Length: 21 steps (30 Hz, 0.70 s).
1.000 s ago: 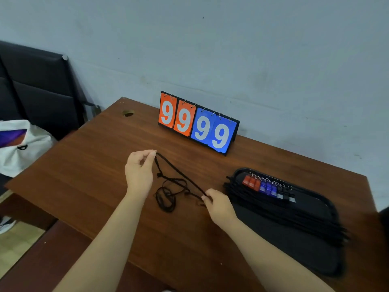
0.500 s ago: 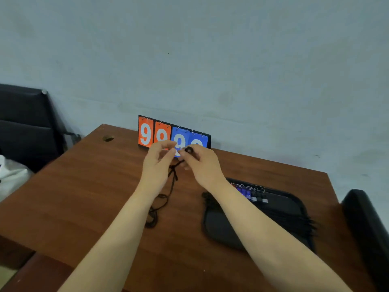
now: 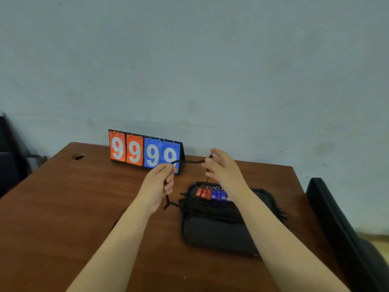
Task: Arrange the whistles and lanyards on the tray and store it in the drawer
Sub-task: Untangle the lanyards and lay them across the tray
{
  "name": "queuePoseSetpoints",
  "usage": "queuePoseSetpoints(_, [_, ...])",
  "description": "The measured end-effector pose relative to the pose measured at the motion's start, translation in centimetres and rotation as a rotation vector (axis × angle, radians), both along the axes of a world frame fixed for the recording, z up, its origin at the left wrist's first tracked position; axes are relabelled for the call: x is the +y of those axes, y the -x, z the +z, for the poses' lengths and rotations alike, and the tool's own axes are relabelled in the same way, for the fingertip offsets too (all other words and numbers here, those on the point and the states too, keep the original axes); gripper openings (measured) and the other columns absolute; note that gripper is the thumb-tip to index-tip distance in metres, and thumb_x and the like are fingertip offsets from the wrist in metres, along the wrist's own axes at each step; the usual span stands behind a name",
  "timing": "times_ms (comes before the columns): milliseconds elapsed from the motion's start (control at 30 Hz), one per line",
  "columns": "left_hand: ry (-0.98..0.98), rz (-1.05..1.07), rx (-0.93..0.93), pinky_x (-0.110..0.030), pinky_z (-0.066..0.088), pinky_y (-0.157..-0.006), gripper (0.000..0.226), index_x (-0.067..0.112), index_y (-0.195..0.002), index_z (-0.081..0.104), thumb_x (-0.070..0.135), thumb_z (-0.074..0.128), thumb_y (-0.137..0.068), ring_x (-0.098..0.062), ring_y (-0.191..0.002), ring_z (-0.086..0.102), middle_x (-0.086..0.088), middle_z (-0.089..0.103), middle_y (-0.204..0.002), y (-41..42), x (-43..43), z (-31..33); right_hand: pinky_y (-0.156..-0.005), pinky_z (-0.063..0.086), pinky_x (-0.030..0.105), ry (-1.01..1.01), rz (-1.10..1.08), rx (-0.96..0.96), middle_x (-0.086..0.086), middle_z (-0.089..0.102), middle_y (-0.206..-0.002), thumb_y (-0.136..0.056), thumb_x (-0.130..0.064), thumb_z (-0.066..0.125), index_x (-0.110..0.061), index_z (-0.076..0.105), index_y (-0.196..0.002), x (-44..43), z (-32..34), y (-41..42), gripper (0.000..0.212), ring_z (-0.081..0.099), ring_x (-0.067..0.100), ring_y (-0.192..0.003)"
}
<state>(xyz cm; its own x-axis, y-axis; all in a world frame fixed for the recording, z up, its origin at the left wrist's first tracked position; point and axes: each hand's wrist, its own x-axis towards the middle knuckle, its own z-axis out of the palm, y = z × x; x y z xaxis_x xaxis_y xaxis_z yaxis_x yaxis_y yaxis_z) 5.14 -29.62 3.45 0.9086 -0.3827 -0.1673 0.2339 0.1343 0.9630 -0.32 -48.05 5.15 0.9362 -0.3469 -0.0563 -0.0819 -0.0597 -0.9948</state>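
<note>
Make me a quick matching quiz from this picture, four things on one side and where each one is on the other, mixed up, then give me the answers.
Things:
1. scoreboard
2. whistles
3. lanyard
4. chair

Places:
A. stretched between the left hand and right hand
B. in a row at the far end of the tray
C. standing at the far edge of the table, by the wall
D. right of the table

Pairs: 1-C, 2-B, 3-A, 4-D

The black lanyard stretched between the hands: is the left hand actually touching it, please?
Touching. The head view shows the left hand pinching the black lanyard at its fingertips.
</note>
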Motion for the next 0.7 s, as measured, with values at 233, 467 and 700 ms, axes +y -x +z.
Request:
queuePoseSetpoints(233, [0.58, -0.009, 0.367, -0.015, 0.026, -0.037, 0.026, 0.013, -0.098, 0.063, 0.027, 0.041, -0.1, -0.005, -0.043, 0.032, 0.006, 0.041, -0.059, 1.0, -4.1, 2.4, -0.062, 0.042, 0.011, 0.483, 0.041, -0.124, -0.006, 0.058, -0.088, -0.086, -0.032, 0.07, -0.026, 0.054, -0.09, 1.4, -3.0, 3.9, 0.018, 0.05, 0.001, -0.067])
queuePoseSetpoints(467, [0.657, 0.17, 0.461, -0.015, 0.032, -0.039, 0.028, 0.015, -0.097, 0.063, 0.029, 0.04, -0.102, -0.004, -0.043, 0.036, 0.007, 0.043, -0.058, 0.9, -6.0, 2.0, -0.06, 0.055, 0.02, 0.252, 0.403, 0.112, -0.003, 0.067, -0.086, -0.1, -0.021, 0.052, -0.017, 0.063, -0.102, 2.0, -4.8, 4.7, 0.012, 0.063, 0.003, -0.063])
queuePoseSetpoints(700, [-0.632, -0.084, 0.312, -0.031, 0.047, -0.068, 0.063, 0.002, -0.105, 0.064, 0.057, 0.034, -0.097, -0.019, -0.073, 0.06, -0.009, 0.065, -0.087, 1.7, -4.5, -0.9, -0.074, 0.04, 0.024, 0.57, 0.155, 0.14, -0.007, 0.062, -0.087, -0.105, -0.033, 0.036, -0.016, 0.065, -0.104, -0.3, -3.9, 4.5, 0.033, 0.056, 0.007, -0.077])
